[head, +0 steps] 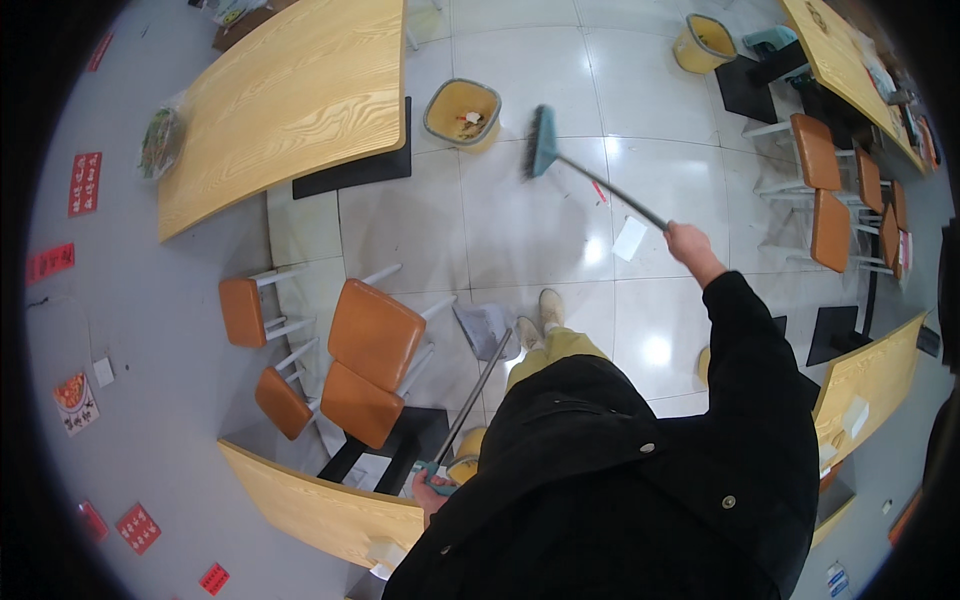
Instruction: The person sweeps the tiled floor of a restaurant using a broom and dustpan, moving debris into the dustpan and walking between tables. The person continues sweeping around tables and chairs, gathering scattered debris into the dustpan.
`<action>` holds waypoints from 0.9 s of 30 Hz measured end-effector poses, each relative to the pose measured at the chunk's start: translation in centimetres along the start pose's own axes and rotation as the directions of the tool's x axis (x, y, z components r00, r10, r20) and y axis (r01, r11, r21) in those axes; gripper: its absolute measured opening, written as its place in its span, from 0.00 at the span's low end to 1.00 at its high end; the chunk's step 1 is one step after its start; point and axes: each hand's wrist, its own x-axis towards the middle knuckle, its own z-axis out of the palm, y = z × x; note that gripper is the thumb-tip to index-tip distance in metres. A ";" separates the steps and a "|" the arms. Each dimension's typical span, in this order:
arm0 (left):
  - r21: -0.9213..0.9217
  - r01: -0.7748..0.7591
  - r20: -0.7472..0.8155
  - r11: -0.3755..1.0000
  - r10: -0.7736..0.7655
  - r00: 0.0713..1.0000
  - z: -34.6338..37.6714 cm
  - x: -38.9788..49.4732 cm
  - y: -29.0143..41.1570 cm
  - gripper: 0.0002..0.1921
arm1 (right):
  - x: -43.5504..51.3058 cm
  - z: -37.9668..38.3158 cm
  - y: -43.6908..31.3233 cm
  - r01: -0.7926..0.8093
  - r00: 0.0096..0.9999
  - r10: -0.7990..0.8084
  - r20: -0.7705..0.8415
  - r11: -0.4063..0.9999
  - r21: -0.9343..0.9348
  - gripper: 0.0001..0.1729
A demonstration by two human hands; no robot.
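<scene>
My right hand [691, 247] grips the handle of a broom [546, 141], stretched out ahead over the tiled floor. The teal broom head with dark bristles is beside a yellow waste bin [463, 112] with scraps inside. Between the broom and my feet lie a white sheet of paper [630, 238] and a thin red strip [599, 192]. Down at my left side, my left hand [429, 493] is closed around the teal grip of a long-handled dustpan [484, 330]. Its grey pan is beside my shoes.
A wooden table [300, 97] stands at upper left, another table [322, 510] at lower left. Brown stools [376, 334] are on the left, with more brown stools [816, 150] on the right. Another yellow bin [703, 45] stands at upper right. Dark table bases [352, 169] extend over the floor.
</scene>
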 end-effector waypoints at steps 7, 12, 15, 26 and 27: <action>0.067 -0.013 0.258 0.998 -0.005 0.966 2.7 0.3 0.4 0.10 | -5.8 3.7 -2.2 0.170 0.962 -0.156 0.225 0.985 -0.042 0.13; 0.071 -0.054 0.146 0.996 0.044 0.988 5.0 0.1 1.1 0.11 | -3.5 3.9 -1.2 0.177 0.961 -0.123 0.246 0.961 -0.214 0.10; 0.123 -0.095 0.155 0.988 0.075 0.985 7.5 -1.7 1.1 0.10 | -0.9 0.9 2.5 0.088 0.982 -0.035 0.186 0.954 -0.286 0.09; 0.262 -0.231 0.322 0.937 0.141 0.936 16.9 -6.0 1.1 0.05 | 0.7 -5.0 6.2 -0.120 0.988 0.096 -0.124 0.971 -0.206 0.11; 0.271 -0.257 0.349 0.928 0.154 0.924 17.9 -6.7 1.0 0.05 | -0.6 -4.1 6.4 -0.131 0.982 0.102 -0.159 0.975 -0.181 0.11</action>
